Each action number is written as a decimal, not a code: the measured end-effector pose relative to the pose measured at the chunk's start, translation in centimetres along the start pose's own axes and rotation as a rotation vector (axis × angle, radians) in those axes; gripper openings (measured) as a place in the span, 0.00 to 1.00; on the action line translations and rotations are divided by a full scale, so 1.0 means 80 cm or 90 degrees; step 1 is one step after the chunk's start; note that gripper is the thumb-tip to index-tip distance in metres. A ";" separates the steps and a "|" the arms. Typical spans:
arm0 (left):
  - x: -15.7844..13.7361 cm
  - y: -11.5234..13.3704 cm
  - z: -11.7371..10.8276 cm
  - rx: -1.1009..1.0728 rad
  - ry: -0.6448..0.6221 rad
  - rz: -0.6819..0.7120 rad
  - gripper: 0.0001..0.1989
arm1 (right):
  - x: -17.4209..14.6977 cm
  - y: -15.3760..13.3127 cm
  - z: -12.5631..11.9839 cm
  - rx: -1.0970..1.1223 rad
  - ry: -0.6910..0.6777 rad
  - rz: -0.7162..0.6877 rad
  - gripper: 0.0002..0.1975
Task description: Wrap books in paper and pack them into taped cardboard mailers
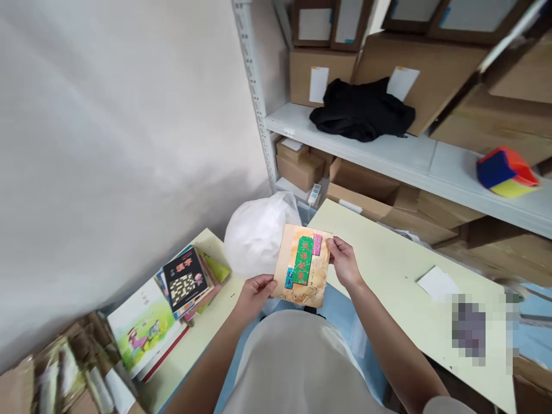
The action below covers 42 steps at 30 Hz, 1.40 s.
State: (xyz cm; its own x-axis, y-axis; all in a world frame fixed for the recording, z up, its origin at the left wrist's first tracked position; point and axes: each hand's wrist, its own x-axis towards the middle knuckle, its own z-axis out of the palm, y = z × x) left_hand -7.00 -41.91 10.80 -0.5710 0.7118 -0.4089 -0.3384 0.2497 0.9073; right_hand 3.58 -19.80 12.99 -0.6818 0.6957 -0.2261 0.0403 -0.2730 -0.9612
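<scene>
A tan book (pixel 321 282) with a green title panel and pink and blue labels is held up in front of my body, its cover facing me. My left hand (pixel 257 291) pinches its lower left edge, thumb on the cover. Around the upper right edge my right hand (pixel 344 260) is closed, thumb also on the front. The fingers behind the book are hidden. Just beyond it sits a bulging white bag (pixel 254 230).
On the left table (pixel 211 339) lie a stack of books with a black crossword cover (pixel 186 279) and a large picture book (pixel 146 328). The right table (pixel 366 247) holds white paper (pixel 437 283). Shelves (pixel 388 155) carry cardboard boxes (pixel 323 72), black cloth (pixel 362 109) and a colourful band (pixel 504 172).
</scene>
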 end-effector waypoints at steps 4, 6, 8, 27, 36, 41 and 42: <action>0.029 0.001 0.061 0.021 -0.025 -0.017 0.19 | -0.006 -0.009 -0.075 0.007 0.035 -0.012 0.24; 0.043 -0.001 0.088 0.031 -0.048 -0.026 0.18 | -0.012 -0.012 -0.110 0.003 0.043 -0.017 0.23; 0.057 -0.003 0.112 0.041 -0.080 -0.031 0.17 | -0.017 -0.012 -0.141 0.004 0.072 -0.011 0.21; 0.140 -0.011 0.186 -0.046 -0.309 -0.254 0.17 | -0.044 0.004 -0.213 0.052 0.429 0.051 0.21; 0.160 -0.008 0.194 -0.034 -0.322 -0.241 0.19 | -0.044 -0.002 -0.225 0.011 0.517 0.058 0.21; 0.162 -0.004 0.213 -0.096 -0.244 -0.200 0.22 | -0.033 -0.006 -0.248 0.019 0.473 0.024 0.18; 0.162 -0.004 0.219 -0.106 -0.231 -0.187 0.22 | -0.030 -0.009 -0.255 0.020 0.457 0.018 0.18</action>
State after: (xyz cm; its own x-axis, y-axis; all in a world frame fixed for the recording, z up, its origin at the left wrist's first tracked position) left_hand -1.17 -21.26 6.93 -0.1460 0.8171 -0.5577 -0.5776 0.3873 0.7186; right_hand 20.10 -7.74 10.98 -0.0321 0.9505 -0.3089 0.0227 -0.3083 -0.9510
